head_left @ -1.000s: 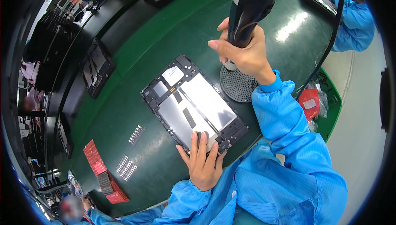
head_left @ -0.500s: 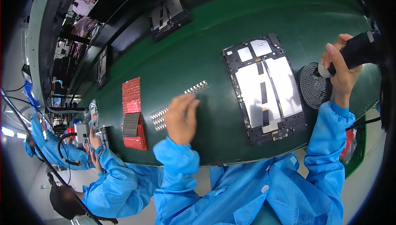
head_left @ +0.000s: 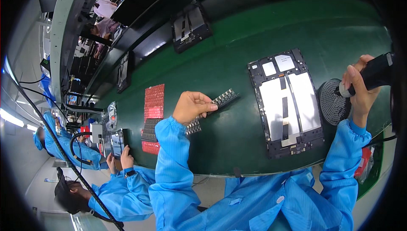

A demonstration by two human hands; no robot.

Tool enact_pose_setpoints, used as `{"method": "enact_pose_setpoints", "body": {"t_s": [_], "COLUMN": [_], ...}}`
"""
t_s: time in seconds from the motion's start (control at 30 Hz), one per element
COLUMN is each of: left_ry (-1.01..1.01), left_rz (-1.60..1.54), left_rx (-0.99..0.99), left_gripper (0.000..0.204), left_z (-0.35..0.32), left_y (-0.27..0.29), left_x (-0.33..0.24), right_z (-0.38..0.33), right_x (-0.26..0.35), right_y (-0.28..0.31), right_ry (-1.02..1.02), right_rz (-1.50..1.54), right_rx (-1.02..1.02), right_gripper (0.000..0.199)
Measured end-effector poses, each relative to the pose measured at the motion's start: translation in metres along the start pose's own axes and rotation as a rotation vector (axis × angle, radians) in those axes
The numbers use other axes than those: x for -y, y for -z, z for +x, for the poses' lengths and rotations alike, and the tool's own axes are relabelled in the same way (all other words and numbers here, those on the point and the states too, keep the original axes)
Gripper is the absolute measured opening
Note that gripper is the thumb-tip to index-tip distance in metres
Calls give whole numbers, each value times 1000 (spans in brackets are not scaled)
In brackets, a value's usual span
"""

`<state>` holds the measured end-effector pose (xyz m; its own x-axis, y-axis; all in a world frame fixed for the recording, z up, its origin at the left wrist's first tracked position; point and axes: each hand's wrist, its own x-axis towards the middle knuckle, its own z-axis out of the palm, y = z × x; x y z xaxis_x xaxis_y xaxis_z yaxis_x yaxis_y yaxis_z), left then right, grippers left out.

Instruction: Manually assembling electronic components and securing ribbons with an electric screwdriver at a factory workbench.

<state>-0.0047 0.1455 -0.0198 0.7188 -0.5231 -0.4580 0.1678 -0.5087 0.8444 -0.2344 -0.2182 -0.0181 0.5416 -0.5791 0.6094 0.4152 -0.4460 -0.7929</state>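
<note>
My left hand (head_left: pixel 190 107) pinches the near end of a thin strip of small metal-and-black parts (head_left: pixel 225 98) between thumb and fingers, lifted at a slant over the green bench. Another strip of the same parts (head_left: pixel 194 127) lies partly hidden under that hand. At the right, my right hand (head_left: pixel 360 89) is wrapped round a black cylindrical hand tool with a pale nose (head_left: pixel 378 71). Below the nose is a round grey perforated disc (head_left: pixel 330 104). Between my hands lies an opened tablet-like device (head_left: pixel 270 104) with white panels, dark ribbon cables and a black frame.
Left of my left hand lies red bubble wrap (head_left: pixel 154 97) with a dark sheet of parts (head_left: pixel 149 130) on it. More opened devices (head_left: pixel 191 27) rest along the back rack. A co-worker in blue (head_left: pixel 121 193) handles a tablet (head_left: pixel 118 141) at the left.
My left hand has taken hold of the upper parts strip and raised it off the bench. The view has shifted, so the bench things appear lower and further right. My right hand still grips the tool.
</note>
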Motion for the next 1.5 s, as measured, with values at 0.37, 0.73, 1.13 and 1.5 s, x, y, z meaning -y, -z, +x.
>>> {"method": "enact_pose_setpoints", "body": {"t_s": [0.37, 0.73, 1.13, 1.5], "left_ry": [-664, -563, -349, -558], "left_rz": [650, 377, -102, 0], "left_rx": [-268, 49, 165, 56], "left_gripper": [17, 18, 13, 14], "left_z": [-15, -25, 13, 30], "left_y": [-35, -64, -90, -108], "left_x": [19, -15, -22, -1], "right_z": [-1, -5, -6, -3], "right_x": [16, 51, 62, 46], "right_y": [-14, -76, -140, -166], "right_ry": [-18, -51, -141, -115], "right_rz": [145, 377, 447, 378], "right_rx": [-49, 100, 228, 342], "right_gripper": [36, 35, 29, 34]}}
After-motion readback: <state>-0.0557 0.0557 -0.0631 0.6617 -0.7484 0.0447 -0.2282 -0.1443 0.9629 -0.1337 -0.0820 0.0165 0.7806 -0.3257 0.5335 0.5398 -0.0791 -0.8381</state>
